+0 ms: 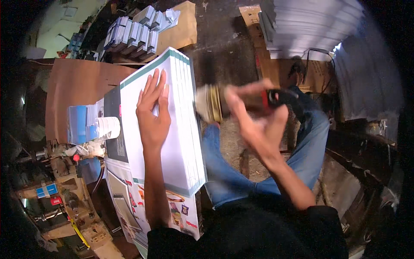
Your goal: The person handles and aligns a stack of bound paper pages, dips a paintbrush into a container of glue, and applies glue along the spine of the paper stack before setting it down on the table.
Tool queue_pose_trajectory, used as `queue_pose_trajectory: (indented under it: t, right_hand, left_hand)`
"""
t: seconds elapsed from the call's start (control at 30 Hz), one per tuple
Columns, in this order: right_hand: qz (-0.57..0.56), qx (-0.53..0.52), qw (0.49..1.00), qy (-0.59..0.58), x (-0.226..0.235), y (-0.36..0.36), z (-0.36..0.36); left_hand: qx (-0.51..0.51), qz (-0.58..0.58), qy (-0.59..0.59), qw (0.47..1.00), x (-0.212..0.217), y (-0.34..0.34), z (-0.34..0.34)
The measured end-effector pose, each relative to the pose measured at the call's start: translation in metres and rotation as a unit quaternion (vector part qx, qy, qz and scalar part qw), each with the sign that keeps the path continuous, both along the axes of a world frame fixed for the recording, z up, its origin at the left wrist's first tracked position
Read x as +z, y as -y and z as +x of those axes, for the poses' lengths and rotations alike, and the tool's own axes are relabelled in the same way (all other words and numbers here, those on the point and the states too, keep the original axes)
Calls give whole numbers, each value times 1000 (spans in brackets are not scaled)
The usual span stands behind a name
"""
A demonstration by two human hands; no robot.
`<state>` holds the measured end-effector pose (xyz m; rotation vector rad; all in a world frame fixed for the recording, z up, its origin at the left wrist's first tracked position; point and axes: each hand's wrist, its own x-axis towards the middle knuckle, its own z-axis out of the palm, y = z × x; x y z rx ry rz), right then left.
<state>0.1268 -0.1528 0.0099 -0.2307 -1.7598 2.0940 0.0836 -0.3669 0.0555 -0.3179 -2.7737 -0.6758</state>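
My left hand [154,118] lies flat, fingers stretched out, on the white top sheet of a thick stack of bound sheets [181,172] with green border strips. The stack's right side shows several layered white edges. In my right hand [263,129] is a wide brush [211,103], smeared by motion. It has a pale head, a gold-coloured banded collar and a dark handle end with a red part. The brush head is close to the stack's right side; whether it touches, I cannot tell.
A ribbed white tub-like thing [108,127] sits left of the stack, by a brown board [79,84]. Several small bundled blocks [136,32] lie at the back left. Stacked pale sheets [315,26] stand at the far right. A wooden tool rig [77,207] is at lower left.
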Motion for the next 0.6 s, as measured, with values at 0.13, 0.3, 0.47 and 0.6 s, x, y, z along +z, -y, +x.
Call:
queue_pose_trajectory:
  t: [0.13,0.3,0.47,0.6]
  right_hand:
    - [-117,23,993,-19,-6,34,-18]
    - [-144,75,982,101,0,39,77]
    - [-105,141,980,96,5,19,157]
    - [-53,248,967,32,0,-6,191]
  left_hand:
    - [-16,14,8,1000,-1,2,1]
    - [-7,22,-9,1000,6,1,2]
    - [-15,38,-12,999,0,4,0]
    - [-11,46,-7,999,-2,3,3]
